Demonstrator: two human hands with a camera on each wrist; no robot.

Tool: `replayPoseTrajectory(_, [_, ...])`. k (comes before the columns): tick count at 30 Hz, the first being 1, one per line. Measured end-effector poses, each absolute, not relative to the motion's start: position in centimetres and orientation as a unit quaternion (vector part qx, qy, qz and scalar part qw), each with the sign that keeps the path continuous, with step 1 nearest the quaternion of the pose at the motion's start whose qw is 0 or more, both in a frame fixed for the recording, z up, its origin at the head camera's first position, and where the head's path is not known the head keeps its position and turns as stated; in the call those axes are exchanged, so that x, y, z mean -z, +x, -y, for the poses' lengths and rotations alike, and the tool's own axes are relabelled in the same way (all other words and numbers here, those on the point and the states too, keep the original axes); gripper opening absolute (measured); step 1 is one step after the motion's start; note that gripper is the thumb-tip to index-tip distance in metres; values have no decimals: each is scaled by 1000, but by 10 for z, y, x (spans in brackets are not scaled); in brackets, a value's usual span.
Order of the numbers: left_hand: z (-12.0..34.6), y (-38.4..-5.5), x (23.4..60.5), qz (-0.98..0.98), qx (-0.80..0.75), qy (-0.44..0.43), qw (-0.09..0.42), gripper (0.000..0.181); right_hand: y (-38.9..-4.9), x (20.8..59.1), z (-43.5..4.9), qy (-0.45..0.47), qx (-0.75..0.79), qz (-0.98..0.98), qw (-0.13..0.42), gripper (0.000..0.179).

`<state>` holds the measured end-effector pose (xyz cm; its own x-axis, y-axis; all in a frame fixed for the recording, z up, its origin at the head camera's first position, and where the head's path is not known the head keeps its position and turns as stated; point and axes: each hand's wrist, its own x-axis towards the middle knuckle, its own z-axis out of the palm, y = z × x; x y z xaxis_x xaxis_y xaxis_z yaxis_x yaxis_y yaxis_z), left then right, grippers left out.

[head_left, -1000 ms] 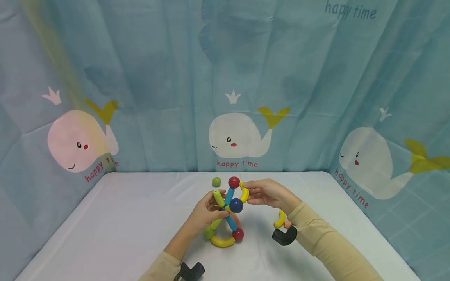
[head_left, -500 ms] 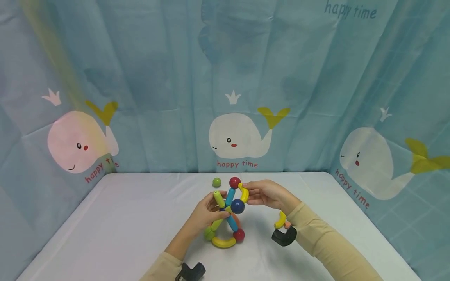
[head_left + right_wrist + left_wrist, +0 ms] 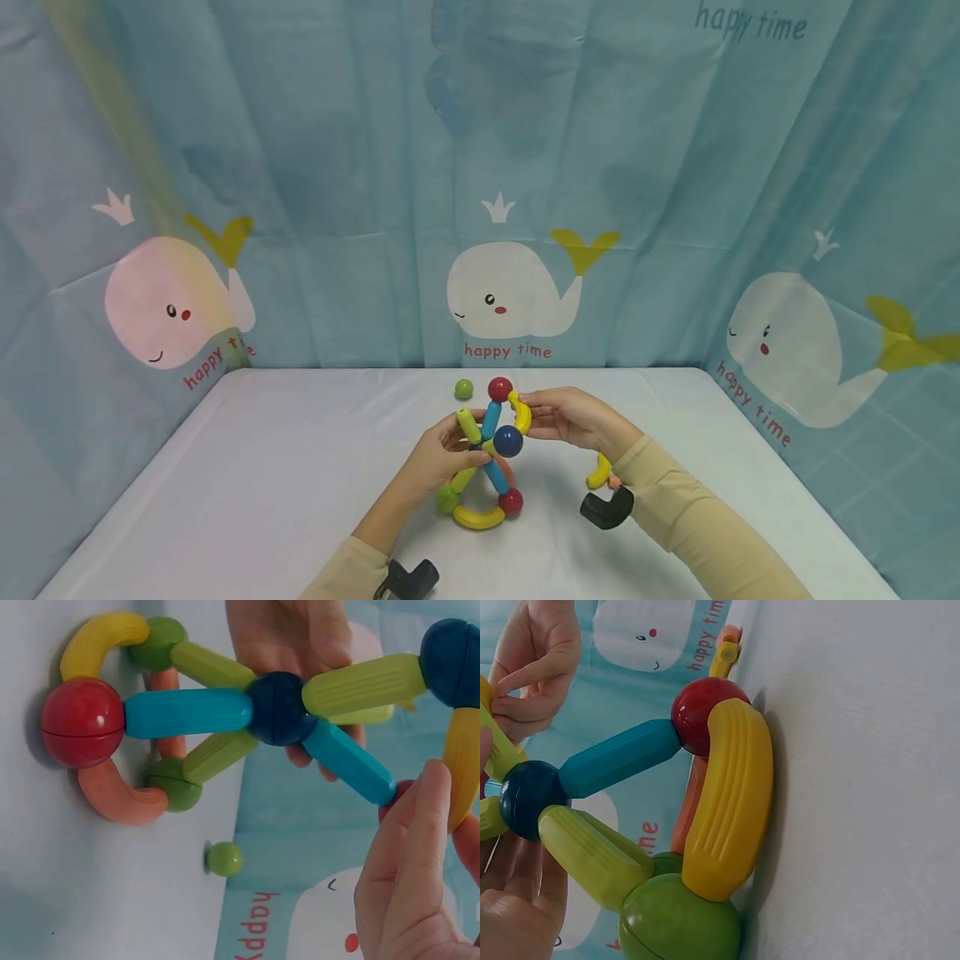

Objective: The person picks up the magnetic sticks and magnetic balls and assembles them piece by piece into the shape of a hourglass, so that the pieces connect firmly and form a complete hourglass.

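Observation:
A construction of magnetic rods and balls stands on the table, its base made of curved rods, including a yellow one and an orange one, with red and green balls. Straight blue and lime rods rise to a central dark blue ball. My left hand grips the construction around this middle, thumb in front, fingers behind. Above, my right hand pinches a curved yellow magnetic rod that spans from the top red ball to another dark blue ball. A lime rod points up with a free end.
A loose green ball lies behind the construction on the white table. Under the right forearm are a spare yellow curved rod and an orange piece. A blue whale-print curtain surrounds the table's back and sides.
Almost nothing differs. Both hands keep their hold, and the construction appears shifted by only a few pixels to the right.

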<state>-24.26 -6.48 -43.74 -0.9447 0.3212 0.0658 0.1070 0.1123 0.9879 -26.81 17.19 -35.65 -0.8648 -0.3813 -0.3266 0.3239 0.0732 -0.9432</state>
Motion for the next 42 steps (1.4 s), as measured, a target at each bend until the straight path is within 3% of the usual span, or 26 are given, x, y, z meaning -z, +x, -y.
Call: replayPoseTrajectory(42, [66,-245,440,-737,-655,145,85,60,-266,363,-173,-45,668,-698,254,42])
